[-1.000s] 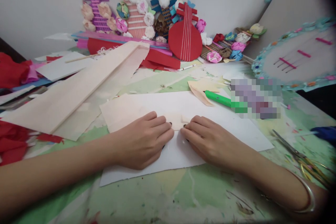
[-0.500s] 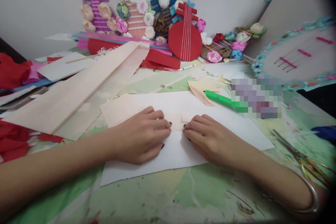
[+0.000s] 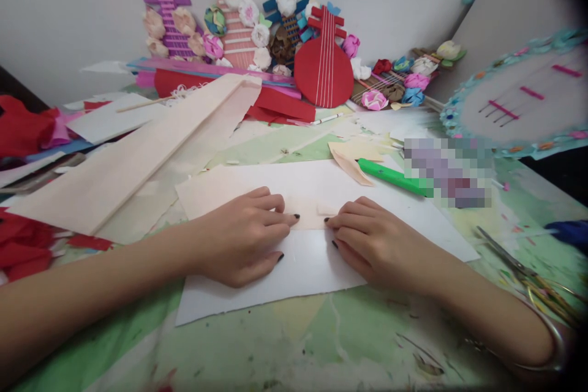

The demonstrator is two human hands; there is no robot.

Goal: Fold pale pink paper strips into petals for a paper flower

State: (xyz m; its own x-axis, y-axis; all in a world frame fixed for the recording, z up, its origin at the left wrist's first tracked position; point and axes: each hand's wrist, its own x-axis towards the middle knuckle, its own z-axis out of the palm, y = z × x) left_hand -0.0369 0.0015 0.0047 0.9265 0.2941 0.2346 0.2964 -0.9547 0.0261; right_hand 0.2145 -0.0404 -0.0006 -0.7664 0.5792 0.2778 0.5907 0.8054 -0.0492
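Observation:
My left hand (image 3: 245,236) rests on a white sheet (image 3: 239,297), its index fingertip on the left part of a pale cream paper strip (image 3: 309,219). Its thumb stands apart from the index finger, so the hand is open. Facing it, my right hand (image 3: 367,239) touches the strip's right part with the index fingertip. The thumb sits a little below, apart, and the other fingers are curled. Between the two fingertips the strip lies flat, with a small folded piece (image 3: 327,210) near its upper right. Both hands hide the strip's ends.
A green cutter (image 3: 395,177) lies beyond my right hand beside a cream scrap (image 3: 349,162). Scissors (image 3: 521,266) lie at the right. A large folded cream sheet (image 3: 138,162) is at the left. A red paper lute (image 3: 324,70) and other flower-decorated models stand along the wall.
My hands have drawn slightly apart, the left moving a little left and the right a little right. More of the cream strip shows between them.

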